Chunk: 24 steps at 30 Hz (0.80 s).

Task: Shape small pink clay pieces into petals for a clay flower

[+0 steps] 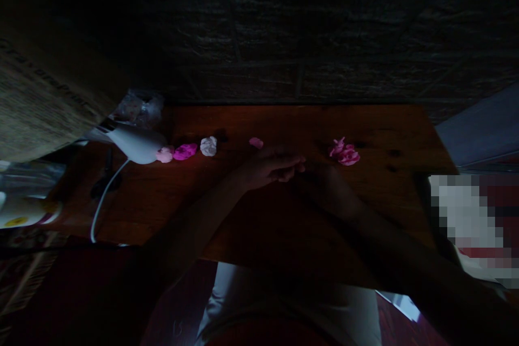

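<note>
The scene is very dark. Over the middle of the wooden table, my left hand (273,166) points rightward with its fingers bent and drawn together; whatever may be in them is too dark to make out. Close to its fingertips is my right hand (330,186), whose fingers are lost in shadow. A small flat pink piece (255,142), apparently modelling clay, lies just beyond my left hand. To the right of both hands sits a pink flower-like shape (344,151) with ruffled petals. Further left are a white lump (208,146), a magenta lump (185,151) and a pale pink lump (165,154).
A white rounded device (140,143) with a pale cable (106,197) stands on the left of the wooden table (243,227). Behind it lies clear plastic wrapping (138,108). A brown printed bag (48,86) hangs at upper left. A dark brick-patterned wall (263,27) borders the back.
</note>
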Each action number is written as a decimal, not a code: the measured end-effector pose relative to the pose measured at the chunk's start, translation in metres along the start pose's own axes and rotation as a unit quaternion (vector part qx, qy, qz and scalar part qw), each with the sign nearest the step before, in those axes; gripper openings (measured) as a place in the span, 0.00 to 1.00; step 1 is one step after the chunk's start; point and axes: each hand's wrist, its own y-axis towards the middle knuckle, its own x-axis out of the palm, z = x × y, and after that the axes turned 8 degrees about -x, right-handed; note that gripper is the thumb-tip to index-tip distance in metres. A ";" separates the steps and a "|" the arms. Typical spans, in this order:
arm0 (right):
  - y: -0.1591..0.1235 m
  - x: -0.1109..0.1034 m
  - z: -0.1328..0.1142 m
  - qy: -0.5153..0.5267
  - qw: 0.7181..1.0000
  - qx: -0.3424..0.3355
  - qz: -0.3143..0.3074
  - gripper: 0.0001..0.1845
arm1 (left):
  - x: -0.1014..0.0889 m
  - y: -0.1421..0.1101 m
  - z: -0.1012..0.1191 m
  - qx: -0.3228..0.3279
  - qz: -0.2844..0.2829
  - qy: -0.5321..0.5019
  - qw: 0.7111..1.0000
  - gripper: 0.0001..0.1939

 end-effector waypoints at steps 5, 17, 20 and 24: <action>0.000 0.001 -0.002 0.029 0.999 -0.012 0.016 0.10 | 0.000 0.000 0.002 -0.053 0.032 -0.025 0.998 0.16; 0.001 -0.007 -0.003 0.100 0.977 0.014 0.188 0.09 | 0.012 0.001 0.012 0.022 0.128 -0.201 0.971 0.33; 0.002 -0.002 -0.010 0.131 0.980 0.015 0.146 0.08 | 0.015 0.001 0.006 0.023 0.098 -0.182 0.978 0.32; 0.003 0.008 -0.014 0.124 0.988 0.016 0.095 0.07 | 0.020 0.001 0.000 0.017 0.090 -0.140 0.986 0.27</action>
